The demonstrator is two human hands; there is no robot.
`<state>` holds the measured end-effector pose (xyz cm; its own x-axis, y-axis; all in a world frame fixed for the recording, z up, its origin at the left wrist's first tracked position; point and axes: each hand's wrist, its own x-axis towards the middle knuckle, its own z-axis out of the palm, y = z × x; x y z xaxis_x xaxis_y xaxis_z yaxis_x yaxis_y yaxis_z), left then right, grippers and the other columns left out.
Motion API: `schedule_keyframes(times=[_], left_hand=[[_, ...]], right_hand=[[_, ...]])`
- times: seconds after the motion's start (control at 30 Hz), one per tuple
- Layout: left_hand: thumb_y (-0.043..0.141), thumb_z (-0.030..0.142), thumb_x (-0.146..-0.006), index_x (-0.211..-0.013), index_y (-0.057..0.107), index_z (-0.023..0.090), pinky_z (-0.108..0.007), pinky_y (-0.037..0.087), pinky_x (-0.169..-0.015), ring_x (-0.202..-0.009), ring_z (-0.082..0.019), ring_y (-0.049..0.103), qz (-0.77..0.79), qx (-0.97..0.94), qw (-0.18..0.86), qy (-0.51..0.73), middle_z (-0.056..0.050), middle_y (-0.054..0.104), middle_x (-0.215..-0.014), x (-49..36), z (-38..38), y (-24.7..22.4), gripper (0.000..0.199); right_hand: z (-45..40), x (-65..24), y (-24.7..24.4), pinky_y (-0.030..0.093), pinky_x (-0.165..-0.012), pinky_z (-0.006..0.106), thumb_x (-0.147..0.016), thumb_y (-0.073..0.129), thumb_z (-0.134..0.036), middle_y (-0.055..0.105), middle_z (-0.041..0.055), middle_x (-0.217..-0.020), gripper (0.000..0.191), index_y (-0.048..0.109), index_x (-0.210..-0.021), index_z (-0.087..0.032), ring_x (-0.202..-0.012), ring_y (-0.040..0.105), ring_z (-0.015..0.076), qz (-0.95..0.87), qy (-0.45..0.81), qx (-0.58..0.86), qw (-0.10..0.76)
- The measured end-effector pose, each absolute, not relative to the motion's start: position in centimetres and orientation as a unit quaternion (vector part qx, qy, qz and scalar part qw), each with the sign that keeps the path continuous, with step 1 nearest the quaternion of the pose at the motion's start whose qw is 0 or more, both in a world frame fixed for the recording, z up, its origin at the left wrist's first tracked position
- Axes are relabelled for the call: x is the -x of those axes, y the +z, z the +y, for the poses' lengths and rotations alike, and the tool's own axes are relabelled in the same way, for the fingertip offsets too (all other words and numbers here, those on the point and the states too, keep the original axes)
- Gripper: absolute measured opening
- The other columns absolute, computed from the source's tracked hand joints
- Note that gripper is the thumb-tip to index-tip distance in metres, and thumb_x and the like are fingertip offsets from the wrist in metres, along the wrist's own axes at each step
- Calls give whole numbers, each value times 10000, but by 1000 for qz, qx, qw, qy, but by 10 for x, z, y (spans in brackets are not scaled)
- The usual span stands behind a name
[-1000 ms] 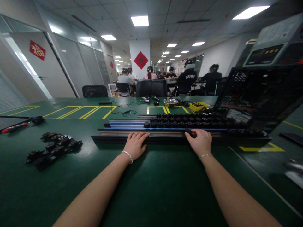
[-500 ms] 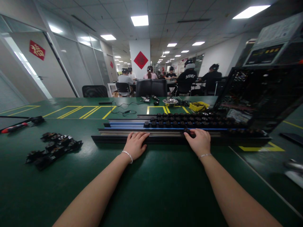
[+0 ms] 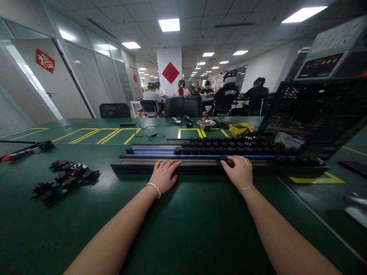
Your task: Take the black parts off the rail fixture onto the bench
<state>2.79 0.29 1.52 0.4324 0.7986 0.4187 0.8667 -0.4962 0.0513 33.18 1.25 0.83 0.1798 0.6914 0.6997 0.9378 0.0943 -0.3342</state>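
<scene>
The front rail [image 3: 200,169] is a long, straight, dark channel with smooth walls and a dull metallic strip along its inside. It lies on the glossy green bench [image 3: 183,229], just in front of a blue rail [image 3: 151,151] lined with chunky black units. A loose heap of similar angular black pieces [image 3: 67,177] sits well to the left.

The right hand [image 3: 239,172] has its thumb and fingers closed about a small black part [image 3: 224,159] at the front rail; the part shows at the fingertips. The left hand [image 3: 164,176] lies over the same rail, fingers draped across its near wall and thumb apart from them.

The front rail's long axis runs left to right, crosswise to the forearms. The small part is too covered to tell which way it points.
</scene>
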Motion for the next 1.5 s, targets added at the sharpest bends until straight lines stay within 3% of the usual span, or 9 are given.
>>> schedule_keyframes(times=[1.13, 1.5], left_hand=[[506, 285, -788, -1306, 396, 329, -453, 191, -1072, -1211, -203, 418, -491, 843, 87, -202, 14, 507, -1314, -27, 4, 14, 531], [505, 291, -791, -1310, 398, 326, -451, 185, -1074, -1215, -208, 411, -494, 843, 87, -197, -3, 504, -1316, -27, 4, 14, 531]], right_hand=[[11, -327, 9, 348, -921, 424, -753, 530, -426, 667, 93, -884, 311, 660, -867, -168, -1001, 526, 251, -644, -140, 640, 395], [8, -323, 13, 336, -930, 435, -762, 490, -359, 654, 76, -898, 223, 637, -820, -202, -1011, 517, 247, -658, -112, 630, 397]])
